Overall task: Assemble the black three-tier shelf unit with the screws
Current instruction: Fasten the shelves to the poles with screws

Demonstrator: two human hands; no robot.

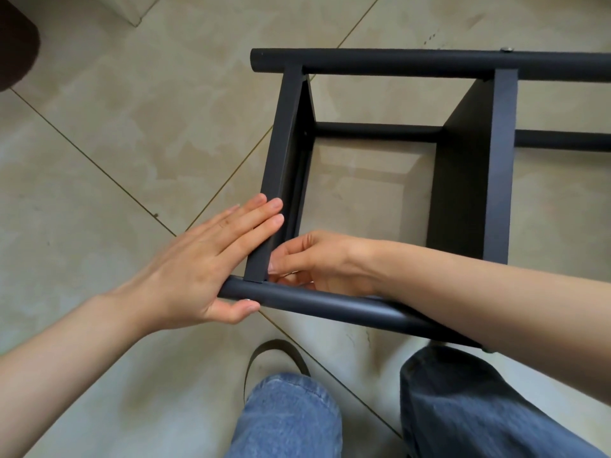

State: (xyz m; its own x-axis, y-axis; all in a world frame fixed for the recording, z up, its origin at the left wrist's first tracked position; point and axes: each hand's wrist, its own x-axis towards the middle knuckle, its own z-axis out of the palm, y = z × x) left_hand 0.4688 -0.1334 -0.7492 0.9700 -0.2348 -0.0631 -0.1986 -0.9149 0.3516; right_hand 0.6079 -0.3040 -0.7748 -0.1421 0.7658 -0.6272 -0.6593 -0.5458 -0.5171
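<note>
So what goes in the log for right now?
step: fitting end shelf to near pole | left hand: flat on shelf, thumb under pole | right hand: fingers at joint | screw: unseen

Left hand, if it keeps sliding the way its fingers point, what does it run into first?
The left hand already lies flat on the end shelf panel; straight on it would probably cross that panel into the open bay, depth unclear.

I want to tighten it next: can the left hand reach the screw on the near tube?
Probably yes. The left hand already rests there, its thumb beside the screw on the near tube; nothing covers it.
</note>
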